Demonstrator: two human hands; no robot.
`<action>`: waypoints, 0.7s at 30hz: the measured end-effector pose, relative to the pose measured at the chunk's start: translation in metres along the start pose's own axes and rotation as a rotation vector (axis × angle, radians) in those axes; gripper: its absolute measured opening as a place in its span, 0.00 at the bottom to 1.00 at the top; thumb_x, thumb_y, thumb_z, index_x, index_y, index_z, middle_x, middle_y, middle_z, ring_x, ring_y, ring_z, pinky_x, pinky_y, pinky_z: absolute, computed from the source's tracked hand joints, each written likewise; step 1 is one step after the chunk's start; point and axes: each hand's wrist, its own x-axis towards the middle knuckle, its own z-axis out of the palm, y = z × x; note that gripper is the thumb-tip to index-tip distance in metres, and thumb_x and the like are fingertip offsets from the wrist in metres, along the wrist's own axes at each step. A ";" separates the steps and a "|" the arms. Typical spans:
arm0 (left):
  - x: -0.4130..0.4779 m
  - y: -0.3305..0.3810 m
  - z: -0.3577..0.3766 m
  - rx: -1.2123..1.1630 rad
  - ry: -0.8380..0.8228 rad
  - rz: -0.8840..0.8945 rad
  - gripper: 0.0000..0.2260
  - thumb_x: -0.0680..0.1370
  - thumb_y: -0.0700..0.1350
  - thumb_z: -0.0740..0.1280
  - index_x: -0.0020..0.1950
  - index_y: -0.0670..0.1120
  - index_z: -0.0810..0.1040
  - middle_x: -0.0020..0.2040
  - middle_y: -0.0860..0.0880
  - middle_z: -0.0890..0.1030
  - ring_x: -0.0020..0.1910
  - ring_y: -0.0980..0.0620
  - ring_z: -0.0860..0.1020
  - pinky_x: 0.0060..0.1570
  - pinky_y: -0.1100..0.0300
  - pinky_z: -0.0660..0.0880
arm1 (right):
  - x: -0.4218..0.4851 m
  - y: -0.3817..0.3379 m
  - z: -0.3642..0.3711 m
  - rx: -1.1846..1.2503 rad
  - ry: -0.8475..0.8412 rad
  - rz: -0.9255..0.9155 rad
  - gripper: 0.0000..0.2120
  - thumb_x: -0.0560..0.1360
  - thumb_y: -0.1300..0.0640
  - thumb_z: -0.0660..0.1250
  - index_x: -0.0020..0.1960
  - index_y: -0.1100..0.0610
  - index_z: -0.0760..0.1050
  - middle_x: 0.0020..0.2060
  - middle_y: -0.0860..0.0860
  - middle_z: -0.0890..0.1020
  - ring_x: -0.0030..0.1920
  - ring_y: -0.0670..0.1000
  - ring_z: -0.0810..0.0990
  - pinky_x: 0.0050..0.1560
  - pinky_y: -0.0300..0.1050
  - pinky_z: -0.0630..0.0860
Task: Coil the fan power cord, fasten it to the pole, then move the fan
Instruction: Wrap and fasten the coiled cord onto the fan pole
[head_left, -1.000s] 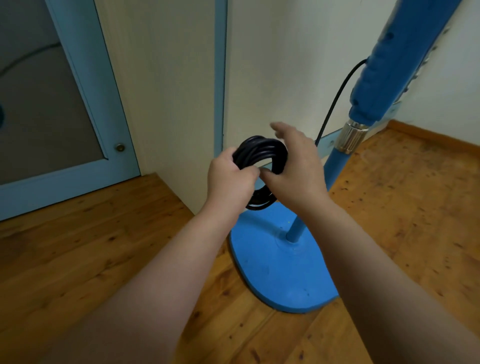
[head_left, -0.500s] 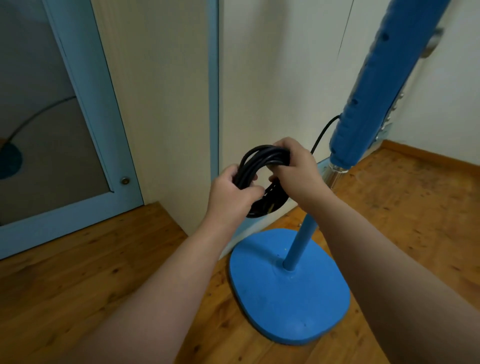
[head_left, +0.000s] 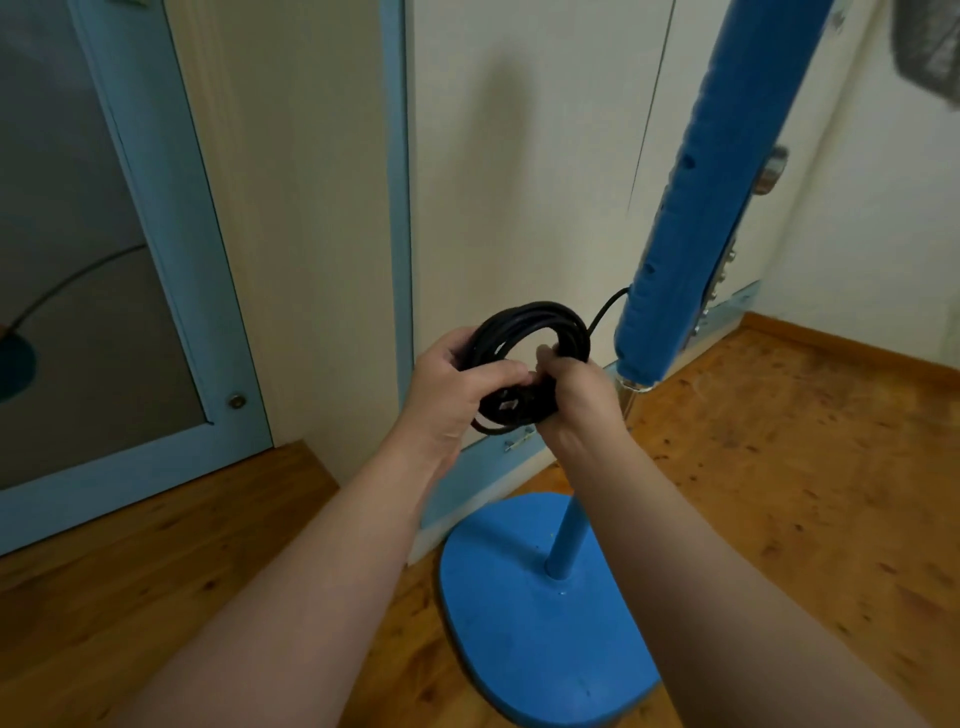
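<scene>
Wooden floor (head_left: 779, 467) and a cream wall (head_left: 519, 156) form the corner in which the fan (head_left: 566, 535) stands. The cord (head_left: 530, 319) is held as a black coil in front of the wall, clear of the floor. The left hand (head_left: 457, 384) is closed round the coil's left side, with the thumb laid across the strands. The right hand (head_left: 576, 400) is curled round the lower right side. What its fingertips are doing there cannot be determined. One short run of cord leads from the coil to the pole (head_left: 711, 208), just to the right.

Coiling is judged all but complete, as no slack is seen on the floor. Fastening to the pole is not yet done, and the fan is not yet moved. The base (head_left: 540, 639) rests on the floor close to the wall.

To the left, a blue-framed door (head_left: 171, 291) is located. A metal knob (head_left: 774, 166) shows just beside the pole's right edge. The gap between pole and wall is judged tight for passing the coil round. A grey object (head_left: 930, 47) at the upper right cannot be identified.
</scene>
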 end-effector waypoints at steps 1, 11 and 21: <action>0.000 0.001 0.003 0.011 0.008 -0.011 0.11 0.60 0.36 0.70 0.42 0.44 0.78 0.30 0.45 0.80 0.34 0.48 0.79 0.45 0.53 0.77 | 0.001 0.002 -0.001 0.029 0.014 0.028 0.08 0.76 0.68 0.59 0.40 0.59 0.69 0.29 0.52 0.69 0.28 0.49 0.68 0.36 0.44 0.72; 0.008 0.004 0.009 0.350 0.068 -0.042 0.17 0.68 0.29 0.62 0.53 0.45 0.70 0.33 0.46 0.76 0.27 0.51 0.75 0.31 0.60 0.74 | -0.005 -0.013 -0.019 -0.830 -0.042 -0.155 0.28 0.68 0.65 0.71 0.65 0.57 0.65 0.53 0.55 0.76 0.54 0.55 0.78 0.55 0.50 0.77; 0.011 0.026 0.014 0.459 -0.129 0.025 0.19 0.69 0.32 0.66 0.54 0.49 0.67 0.42 0.46 0.78 0.28 0.55 0.76 0.28 0.65 0.72 | -0.012 -0.060 0.002 -1.369 -0.385 -0.606 0.06 0.70 0.68 0.63 0.44 0.63 0.77 0.32 0.53 0.76 0.34 0.51 0.73 0.38 0.47 0.71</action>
